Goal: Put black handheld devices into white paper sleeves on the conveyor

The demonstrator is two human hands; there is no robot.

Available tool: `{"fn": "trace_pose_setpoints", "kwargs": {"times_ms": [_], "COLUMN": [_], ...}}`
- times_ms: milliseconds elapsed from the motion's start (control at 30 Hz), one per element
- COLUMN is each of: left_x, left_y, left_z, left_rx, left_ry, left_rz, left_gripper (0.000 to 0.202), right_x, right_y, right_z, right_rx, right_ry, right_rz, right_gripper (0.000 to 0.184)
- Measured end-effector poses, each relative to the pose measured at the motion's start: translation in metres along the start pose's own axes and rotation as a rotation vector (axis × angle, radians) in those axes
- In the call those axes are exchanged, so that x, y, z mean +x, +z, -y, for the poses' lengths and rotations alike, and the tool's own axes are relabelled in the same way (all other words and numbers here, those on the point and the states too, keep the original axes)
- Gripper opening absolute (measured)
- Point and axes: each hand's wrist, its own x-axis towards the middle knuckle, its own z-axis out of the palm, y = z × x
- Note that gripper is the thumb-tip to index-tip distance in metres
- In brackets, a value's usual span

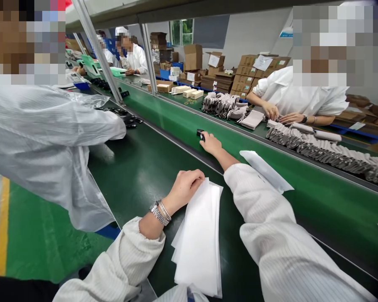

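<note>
My left hand (pixel 186 188) is closed at the top edge of a fanned stack of flat white translucent bags (pixel 198 235), fingertips curled over their corner. The stack lies on the dark green bench (pixel 138 167) in front of me. My right hand (pixel 211 144) reaches forward over the green conveyor belt (pixel 176 117), with its fingers closed around a small black object (pixel 200 133); the fingers partly cover it, so its kind does not show. Beside my right forearm, a filled white bag (pixel 266 170) rests on the belt.
On the left, a co-worker's white sleeve (pixel 103 126) leans over the bench by some black items (pixel 130 119). Across the belt, another person's hands (pixel 280 115) work among rows of grey pouches (pixel 327 151). Metal posts (pixel 149 58) rise beyond the belt; cardboard boxes (pixel 244 75) are stacked behind.
</note>
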Motion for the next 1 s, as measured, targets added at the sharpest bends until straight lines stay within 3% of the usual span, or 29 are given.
{"fn": "trace_pose_setpoints", "kwargs": {"times_ms": [100,167,267,367,500,600,733,833,900,933,1000], "left_x": [-0.001,-0.001,0.000,0.001,-0.001,-0.004,-0.006,-0.004,-0.003,-0.002,-0.001], "left_y": [0.000,0.000,-0.001,-0.002,-0.006,-0.008,-0.008,-0.005,-0.003,-0.001,0.001], "left_z": [-0.001,0.000,0.001,0.001,-0.008,-0.020,-0.031,-0.031,-0.027,-0.024,-0.016], "left_rx": [0.048,0.071,0.085,0.047,-0.106,-0.229,-0.273,-0.299,-0.353,-0.378,-0.405], "left_ry": [0.016,0.030,0.041,0.045,0.078,0.110,0.066,-0.029,-0.075,-0.090,-0.110], "left_rz": [-0.002,-0.031,-0.083,-0.106,-0.117,-0.128,-0.264,-0.390,-0.416,-0.421,-0.433], "left_gripper": [0.016,0.012,0.011,0.013,0.010,0.009,0.009,0.010,0.013,0.015,0.019], "right_x": [0.004,-0.008,-0.050,-0.107,-0.162,-0.181,-0.200,-0.215,-0.218,-0.216,-0.203], "right_y": [0.005,-0.001,-0.018,-0.038,-0.048,-0.041,-0.024,-0.015,-0.018,-0.024,-0.044], "right_z": [-0.007,-0.014,-0.017,-0.013,-0.008,-0.005,0.004,0.016,0.021,0.022,0.015], "right_rx": [0.135,0.201,0.601,1.085,1.224,1.201,1.134,1.168,1.206,1.232,1.261], "right_ry": [0.063,0.073,-0.034,-0.177,-0.178,-0.224,-0.224,-0.160,-0.091,-0.067,-0.063], "right_rz": [-0.025,-0.017,0.018,0.080,0.100,0.114,0.272,0.522,0.621,0.604,0.429], "right_gripper": [0.050,0.054,0.069,0.098,0.114,0.103,0.047,0.045,0.044,0.043,0.043]}}
